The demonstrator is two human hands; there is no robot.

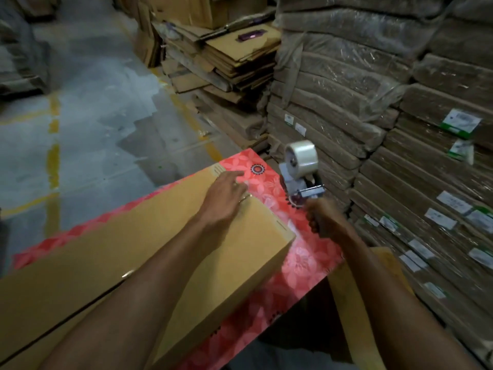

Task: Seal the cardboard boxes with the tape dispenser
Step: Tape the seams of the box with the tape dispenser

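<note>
Long plain brown cardboard box lies across centre and lower left of frame on red floral-patterned tabletop; red margin shows along box's far side and right end. Left hand flat on box's far right top, fingers spread, clamped on nothing. Right hand at centre right, fingers clamped on handle of grey tape dispenser with clear tape roll, held past tabletop's right edge. Wrapped cardboard stacks crowd right; white-green labels unreadable. Grey concrete floor open upper left.
</note>
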